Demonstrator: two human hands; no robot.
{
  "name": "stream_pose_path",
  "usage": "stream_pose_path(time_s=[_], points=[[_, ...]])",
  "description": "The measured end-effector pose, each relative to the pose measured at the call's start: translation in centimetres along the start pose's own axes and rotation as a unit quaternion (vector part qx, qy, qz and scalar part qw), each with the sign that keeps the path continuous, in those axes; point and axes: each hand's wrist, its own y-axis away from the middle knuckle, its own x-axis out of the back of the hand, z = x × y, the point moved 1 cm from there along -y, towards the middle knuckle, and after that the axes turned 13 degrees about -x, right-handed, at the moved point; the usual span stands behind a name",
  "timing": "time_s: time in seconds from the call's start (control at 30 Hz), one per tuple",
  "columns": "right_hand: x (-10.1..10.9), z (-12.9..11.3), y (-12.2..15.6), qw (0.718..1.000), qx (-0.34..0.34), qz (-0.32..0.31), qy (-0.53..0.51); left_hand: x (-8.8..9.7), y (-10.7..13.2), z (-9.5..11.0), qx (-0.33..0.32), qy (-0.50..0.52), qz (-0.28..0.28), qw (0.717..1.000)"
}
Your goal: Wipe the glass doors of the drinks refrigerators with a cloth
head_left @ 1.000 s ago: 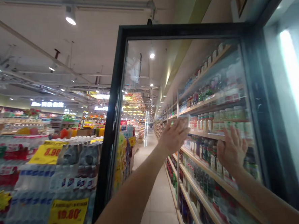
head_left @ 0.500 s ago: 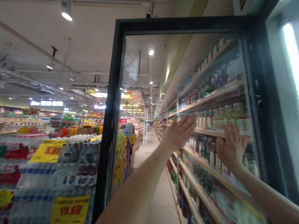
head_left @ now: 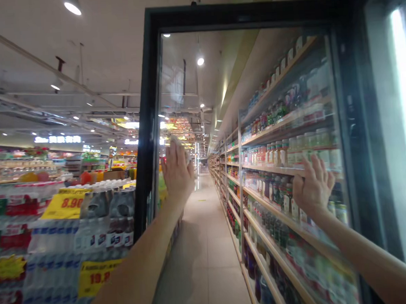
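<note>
A glass door point(head_left: 246, 15) with a dark frame stands swung out in front of me. My left hand point(head_left: 178, 174) is raised to the left part of its pane, fingers stretched upward and lying flat. A faint pale patch shows at those fingertips; whether it is a reflection or something thin under them I cannot tell. Farther right, my right hand point(head_left: 313, 186) is up at the pane, its fingers spread and nothing seen in them. Whether that palm touches the glass is unclear.
Through the pane, shelves of bottled drinks point(head_left: 282, 152) line the right side of a tiled aisle point(head_left: 215, 243). Stacked packs of bottled water point(head_left: 46, 244) with yellow price signs point(head_left: 64, 204) stand at left. A bright vertical light point(head_left: 404, 66) is at the right edge.
My left hand has swept left across the pane, from near the middle to beside the left frame. My right hand has stayed nearly in place. The view has tilted slightly downward.
</note>
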Motion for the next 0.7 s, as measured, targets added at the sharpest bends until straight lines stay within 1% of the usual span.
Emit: stream_pose_path(time_s=[0.03,0.07,0.1,0.13,0.17,0.2,0.27,0.3,0.33,0.37,0.4,0.47,0.5,0.53,0.57,0.6,0.63,0.67,0.7], points=[[0.0,0.0,0.0,1.0,0.0,0.003,-0.001,0.1,0.5,0.0,-0.025,0.009,-0.008,1.0],[0.0,0.0,0.0,1.0,0.0,0.004,-0.001,0.2,1.1,0.3,-0.083,0.024,-0.026,0.996],[0.0,0.0,0.1,1.0,0.002,0.005,-0.002,0.3,1.7,0.5,-0.149,0.039,-0.044,0.987],[0.0,0.0,0.1,1.0,0.002,0.006,-0.003,0.4,2.3,0.7,-0.202,0.047,-0.058,0.976],[-0.1,0.0,0.1,1.0,0.001,0.008,-0.003,0.5,2.8,0.5,-0.224,0.048,-0.064,0.971],[-0.1,0.0,0.1,1.0,0.001,0.013,-0.004,0.6,3.2,0.1,-0.205,0.041,-0.058,0.976],[-0.2,0.1,0.0,1.0,0.002,0.024,-0.006,1.0,3.8,-1.3,-0.091,0.015,-0.018,0.996],[-0.3,0.1,0.0,1.0,0.003,0.028,-0.006,1.3,4.2,-1.8,-0.041,0.006,0.002,0.999],[-0.4,0.2,0.0,1.0,0.003,0.031,-0.005,1.5,4.8,-2.0,-0.021,0.003,0.012,1.0],[-0.4,0.2,0.0,1.0,0.001,0.031,-0.004,1.7,5.4,-1.8,-0.037,0.008,0.006,0.999],[-0.5,0.3,0.0,1.0,-0.001,0.031,-0.003,1.9,6.3,-1.4,-0.085,0.019,-0.011,0.996],[-0.6,0.5,0.0,0.999,-0.004,0.033,-0.001,2.3,8.1,-0.3,-0.194,0.047,-0.058,0.978],[-0.6,0.5,0.0,0.999,-0.002,0.033,-0.001,2.5,9.0,0.0,-0.218,0.053,-0.07,0.972],[-0.6,0.6,0.0,0.999,0.001,0.034,-0.001,2.7,9.7,0.1,-0.208,0.047,-0.068,0.975],[-0.6,0.6,0.0,0.999,0.005,0.034,0.0,2.8,10.2,-0.1,-0.168,0.034,-0.051,0.984],[-0.6,0.6,0.0,0.999,0.008,0.033,0.0,3.0,10.5,-0.4,-0.11,0.015,-0.03,0.993],[-0.6,0.6,0.0,0.999,0.009,0.032,0.0,3.1,10.7,-0.6,-0.054,-0.002,-0.012,0.998],[-0.5,0.6,0.0,0.999,0.009,0.033,-0.001,3.1,10.8,-0.6,-0.018,-0.011,-0.001,1.0],[-0.5,0.6,0.0,0.999,0.01,0.034,-0.002,3.1,10.8,-0.4,-0.018,-0.006,-0.001,1.0]])
